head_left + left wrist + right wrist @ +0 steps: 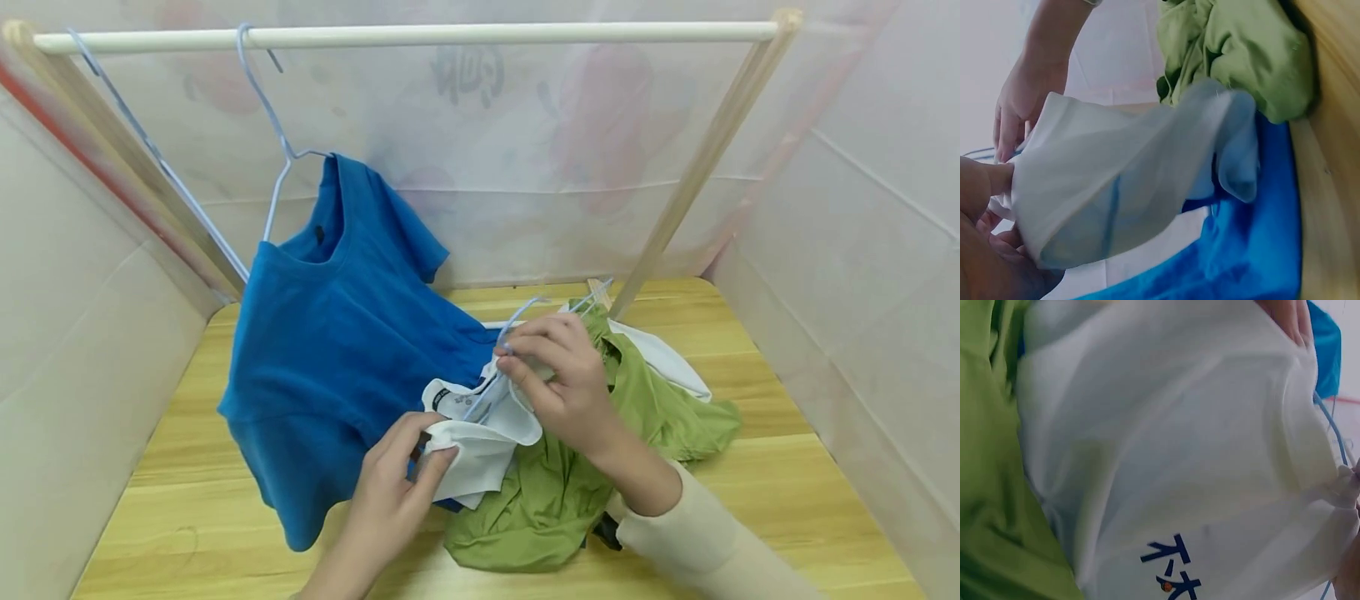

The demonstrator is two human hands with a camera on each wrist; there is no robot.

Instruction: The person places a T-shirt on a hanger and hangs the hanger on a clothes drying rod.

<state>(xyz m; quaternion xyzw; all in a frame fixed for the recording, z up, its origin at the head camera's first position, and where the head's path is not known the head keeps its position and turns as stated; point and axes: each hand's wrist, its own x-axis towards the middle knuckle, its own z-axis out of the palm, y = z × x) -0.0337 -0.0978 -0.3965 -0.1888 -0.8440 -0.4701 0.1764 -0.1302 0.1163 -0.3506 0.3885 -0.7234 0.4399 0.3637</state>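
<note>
My left hand [393, 475] pinches the shoulder side of a white T-shirt [480, 467], thumb in front and fingers behind the cloth near the collar. Just under its hook, a light-blue hanger [517, 315] is held between the thumb and fingers of my right hand [566, 375]. The hanger's lower part runs down into the shirt's neck opening. In the left wrist view, a hanger arm shows as a dark line through the shirt's thin cloth [1147, 162]. Dark printed characters [1172, 550] mark the shirt's front in the right wrist view.
A blue T-shirt [322, 333] hangs on a hanger from the white rail [525, 33], left of my hands. Another light-blue hanger [161, 162] hangs at far left. A green garment [540, 525] lies on the wooden table [172, 517], with white cloth [660, 358] beside it.
</note>
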